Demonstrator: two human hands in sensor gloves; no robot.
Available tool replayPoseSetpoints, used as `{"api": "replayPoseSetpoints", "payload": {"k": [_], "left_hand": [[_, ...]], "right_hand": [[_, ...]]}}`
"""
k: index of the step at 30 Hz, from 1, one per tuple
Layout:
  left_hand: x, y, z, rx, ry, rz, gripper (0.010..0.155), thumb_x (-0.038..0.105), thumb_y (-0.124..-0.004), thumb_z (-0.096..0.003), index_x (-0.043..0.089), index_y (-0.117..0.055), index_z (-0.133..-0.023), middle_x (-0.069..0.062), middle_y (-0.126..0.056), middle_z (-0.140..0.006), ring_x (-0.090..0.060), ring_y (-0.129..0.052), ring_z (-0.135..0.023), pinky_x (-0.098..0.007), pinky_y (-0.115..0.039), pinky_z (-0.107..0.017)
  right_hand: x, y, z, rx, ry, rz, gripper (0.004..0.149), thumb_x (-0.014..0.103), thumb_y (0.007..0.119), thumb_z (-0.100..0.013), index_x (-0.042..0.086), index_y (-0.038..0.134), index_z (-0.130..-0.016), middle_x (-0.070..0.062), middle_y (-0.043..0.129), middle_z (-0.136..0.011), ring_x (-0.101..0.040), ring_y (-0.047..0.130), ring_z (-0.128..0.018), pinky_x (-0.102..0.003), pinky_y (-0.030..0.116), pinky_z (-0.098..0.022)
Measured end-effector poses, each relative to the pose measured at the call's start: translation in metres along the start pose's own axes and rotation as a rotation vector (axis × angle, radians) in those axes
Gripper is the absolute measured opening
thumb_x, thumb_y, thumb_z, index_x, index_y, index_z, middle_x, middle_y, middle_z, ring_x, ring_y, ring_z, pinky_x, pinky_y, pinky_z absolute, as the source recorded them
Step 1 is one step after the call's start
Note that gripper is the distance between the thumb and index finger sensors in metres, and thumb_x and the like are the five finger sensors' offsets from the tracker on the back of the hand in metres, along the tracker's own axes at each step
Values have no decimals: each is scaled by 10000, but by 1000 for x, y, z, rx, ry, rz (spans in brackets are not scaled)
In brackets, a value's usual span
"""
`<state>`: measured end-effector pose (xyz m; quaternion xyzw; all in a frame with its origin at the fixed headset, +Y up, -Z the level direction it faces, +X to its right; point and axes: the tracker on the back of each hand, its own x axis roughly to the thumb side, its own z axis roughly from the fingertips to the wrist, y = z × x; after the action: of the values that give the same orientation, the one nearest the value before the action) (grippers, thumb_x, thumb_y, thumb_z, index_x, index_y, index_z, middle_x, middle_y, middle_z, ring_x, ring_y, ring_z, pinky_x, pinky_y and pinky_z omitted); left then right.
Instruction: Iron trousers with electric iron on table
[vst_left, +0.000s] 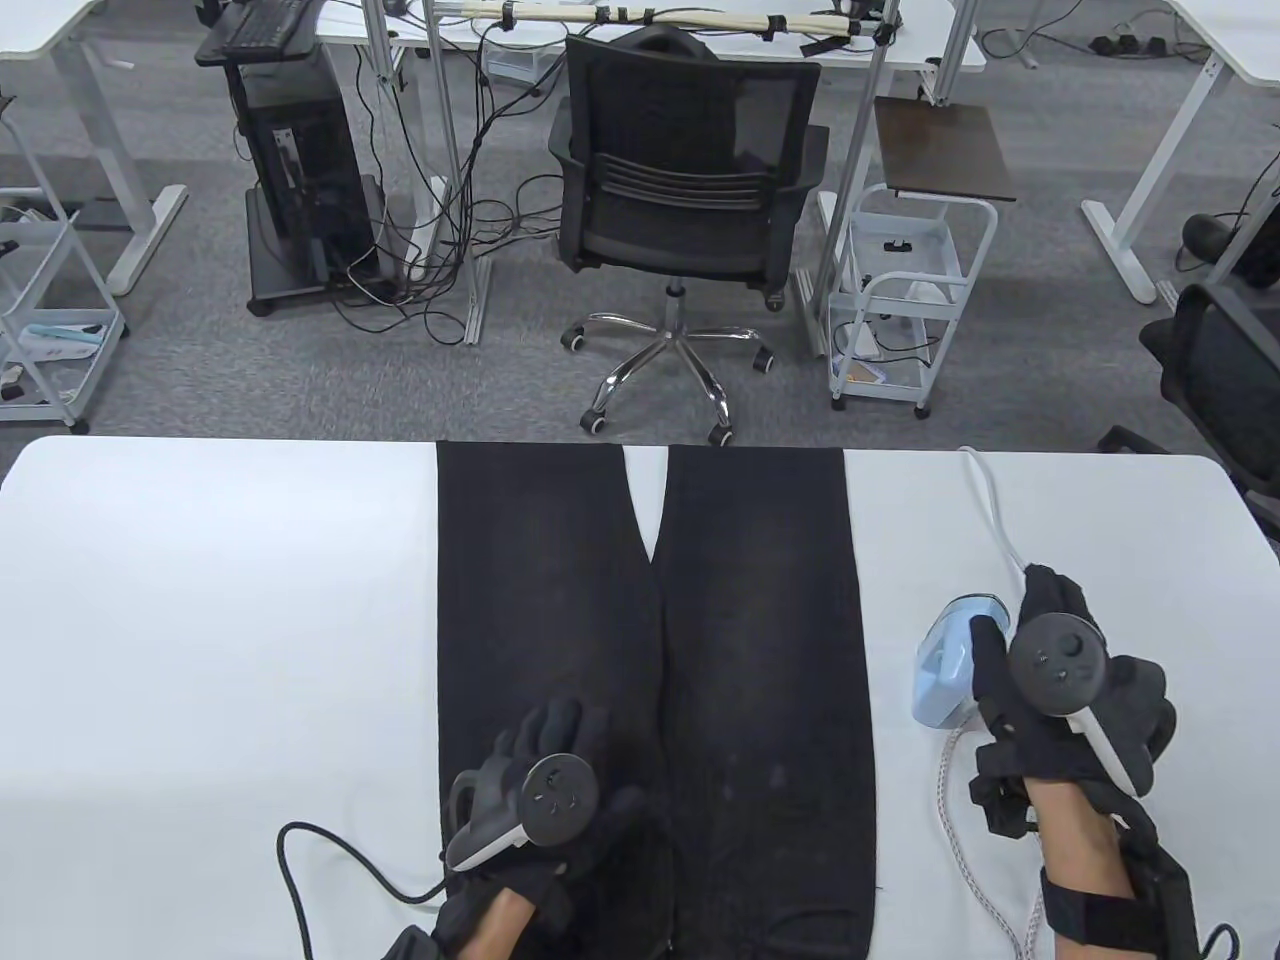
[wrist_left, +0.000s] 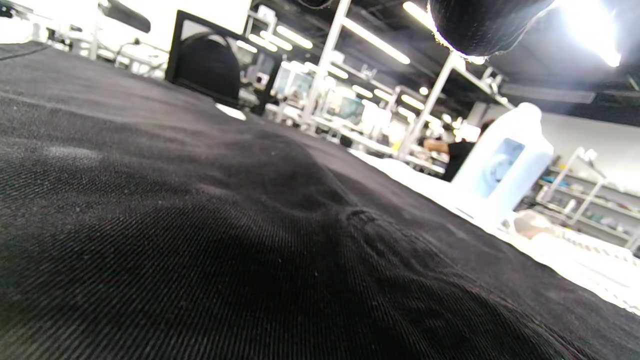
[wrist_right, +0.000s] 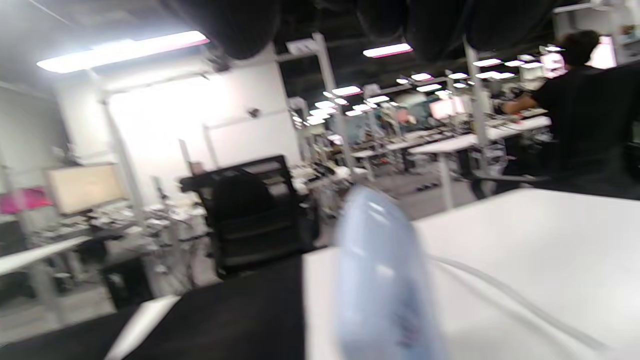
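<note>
Black trousers lie flat on the white table, legs pointing away from me. My left hand rests flat on the left leg near the waist, fingers spread; the cloth fills the left wrist view under one fingertip. A light blue and white iron stands on the table right of the trousers. My right hand is right against it, thumb touching its side. In the blurred right wrist view the fingers hang above the iron with a gap, not curled round it.
The iron's white cord runs to the table's far edge, and a braided cord trails toward me. A black glove cable loops at the lower left. An office chair stands beyond the table.
</note>
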<state>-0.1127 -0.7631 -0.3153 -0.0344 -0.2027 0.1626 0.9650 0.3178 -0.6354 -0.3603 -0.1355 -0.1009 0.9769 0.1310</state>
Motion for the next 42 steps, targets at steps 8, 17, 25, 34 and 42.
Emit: {"api": "replayPoseSetpoints", "payload": {"k": [8, 17, 25, 34, 42], "left_hand": [[1, 0, 0, -7, 0, 1, 909, 602, -695, -567, 57, -293, -1174, -336, -148, -1168, -656, -281, -1024, -822, -316, -638], [2, 0, -2, -24, -7, 10, 913, 604, -691, -568, 58, -282, -1174, -337, -143, -1167, -655, -280, -1025, -821, -317, -639], [4, -2, -2, -37, -10, 12, 916, 605, -690, -568, 56, -275, -1174, -337, -143, -1167, -656, -283, -1024, -821, -318, -639], [5, -3, -1, -47, -15, 19, 917, 605, -686, -571, 53, -267, -1173, -339, -141, -1165, -653, -285, -1025, -820, -319, -638], [5, -3, -1, -54, -12, 25, 918, 605, -686, -570, 52, -268, -1172, -341, -140, -1165, -654, -285, -1024, -821, -319, -637]], "right_hand": [[-58, 114, -25, 230, 204, 135, 688, 382, 701, -588, 29, 386, -1088, -293, 491, -1098, -429, 803, -862, -588, 777, -548], [-64, 161, -28, 248, 247, 369, 671, 409, 800, -543, 102, 524, -1072, -237, 660, -1038, -291, 902, -754, -487, 850, -507], [-65, 141, -21, 260, 239, 231, 602, 277, 788, -518, -9, 620, -1021, -313, 813, -933, -228, 1051, -610, -416, 985, -396], [-89, 51, -18, 131, 345, 157, 596, 301, 754, -484, -40, 703, -971, -249, 918, -823, -185, 1076, -539, -412, 1010, -361], [-136, 24, -16, 153, 440, 63, 580, 305, 765, -491, -3, 681, -975, -242, 864, -871, -237, 1016, -585, -478, 937, -406]]}}
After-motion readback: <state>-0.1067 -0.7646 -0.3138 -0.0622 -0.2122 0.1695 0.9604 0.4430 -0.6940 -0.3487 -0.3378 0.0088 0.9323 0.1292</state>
